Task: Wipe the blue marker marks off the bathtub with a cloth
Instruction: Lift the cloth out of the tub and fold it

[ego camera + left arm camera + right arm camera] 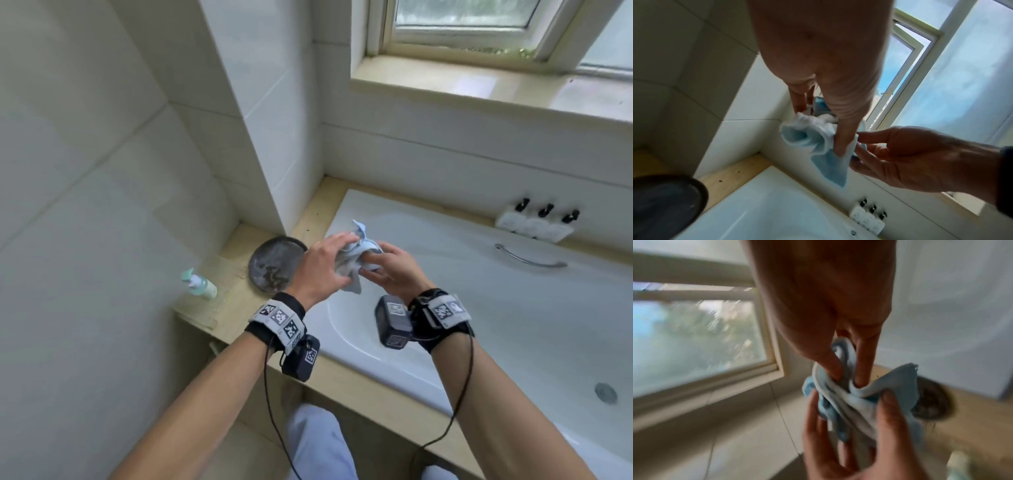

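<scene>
Head view | cloth (356,260) bunched between both hands' fingers (337,240)

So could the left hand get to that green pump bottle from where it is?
Probably yes, but not freely. The green pump bottle stands in the open on the ledge, on the left hand's own side. That hand, though, is gripping the cloth together with the right hand.

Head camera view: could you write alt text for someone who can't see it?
Both hands, left and right, hold a crumpled light blue cloth above the corner of a white bathtub. A dark round dish and a pump bottle sit on the beige ledge.
</scene>
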Action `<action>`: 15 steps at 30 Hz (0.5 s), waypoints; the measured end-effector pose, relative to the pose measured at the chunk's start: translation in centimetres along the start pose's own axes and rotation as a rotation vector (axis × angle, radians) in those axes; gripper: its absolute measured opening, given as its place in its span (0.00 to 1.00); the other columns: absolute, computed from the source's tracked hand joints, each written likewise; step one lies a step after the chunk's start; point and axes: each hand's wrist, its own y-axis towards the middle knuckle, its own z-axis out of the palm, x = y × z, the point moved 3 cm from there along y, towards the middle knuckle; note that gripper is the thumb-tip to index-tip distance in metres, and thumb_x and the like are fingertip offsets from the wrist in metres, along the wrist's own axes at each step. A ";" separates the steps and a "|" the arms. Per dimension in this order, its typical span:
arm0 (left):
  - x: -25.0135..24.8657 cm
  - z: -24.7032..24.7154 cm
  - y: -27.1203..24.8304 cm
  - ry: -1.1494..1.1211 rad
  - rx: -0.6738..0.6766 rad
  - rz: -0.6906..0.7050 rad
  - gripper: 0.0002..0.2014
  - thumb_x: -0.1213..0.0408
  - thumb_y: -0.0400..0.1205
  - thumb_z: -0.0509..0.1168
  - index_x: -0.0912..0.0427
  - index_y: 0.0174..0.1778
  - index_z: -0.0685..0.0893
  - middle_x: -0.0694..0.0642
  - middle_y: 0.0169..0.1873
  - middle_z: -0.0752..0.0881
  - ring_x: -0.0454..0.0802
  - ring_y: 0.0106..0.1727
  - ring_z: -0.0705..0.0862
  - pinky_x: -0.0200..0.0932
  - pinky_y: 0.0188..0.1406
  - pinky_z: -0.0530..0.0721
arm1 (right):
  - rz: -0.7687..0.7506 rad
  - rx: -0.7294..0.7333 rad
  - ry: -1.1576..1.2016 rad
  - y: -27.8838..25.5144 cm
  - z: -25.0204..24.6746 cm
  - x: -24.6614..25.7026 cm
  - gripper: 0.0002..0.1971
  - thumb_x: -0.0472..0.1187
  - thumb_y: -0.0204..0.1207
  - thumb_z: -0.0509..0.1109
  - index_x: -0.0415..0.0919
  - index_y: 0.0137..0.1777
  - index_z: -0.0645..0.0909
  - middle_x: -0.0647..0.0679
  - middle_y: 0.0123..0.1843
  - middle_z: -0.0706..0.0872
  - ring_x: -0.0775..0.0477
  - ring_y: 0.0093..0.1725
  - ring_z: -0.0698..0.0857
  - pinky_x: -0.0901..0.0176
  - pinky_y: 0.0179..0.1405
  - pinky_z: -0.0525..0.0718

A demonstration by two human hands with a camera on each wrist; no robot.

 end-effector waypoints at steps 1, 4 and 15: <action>1.6 -0.9 0.2 0.001 0.002 -0.003 0.32 0.65 0.69 0.80 0.50 0.70 0.80 0.46 0.65 0.84 0.43 0.61 0.83 0.43 0.62 0.84 | 0.050 0.051 0.117 0.7 1.3 -0.4 0.13 0.28 0.77 0.72 0.37 0.60 0.85 0.46 0.55 0.87 0.50 0.49 0.89 0.59 0.51 0.89; 7.1 -4.3 1.1 -0.006 -0.010 -0.040 0.27 0.66 0.70 0.79 0.48 0.65 0.84 0.45 0.57 0.87 0.42 0.54 0.85 0.39 0.56 0.85 | 0.101 0.093 0.175 3.2 5.9 -1.4 0.14 0.34 0.80 0.70 0.39 0.65 0.82 0.46 0.59 0.86 0.47 0.58 0.86 0.52 0.66 0.86; 28.6 -6.3 5.9 -0.059 -0.034 -0.464 0.15 0.58 0.64 0.80 0.48 0.46 0.88 0.43 0.44 0.90 0.44 0.44 0.88 0.40 0.43 0.88 | 0.022 -0.340 -0.014 12.0 12.4 -7.0 0.13 0.42 0.87 0.65 0.46 0.68 0.83 0.43 0.69 0.82 0.38 0.64 0.85 0.46 0.58 0.88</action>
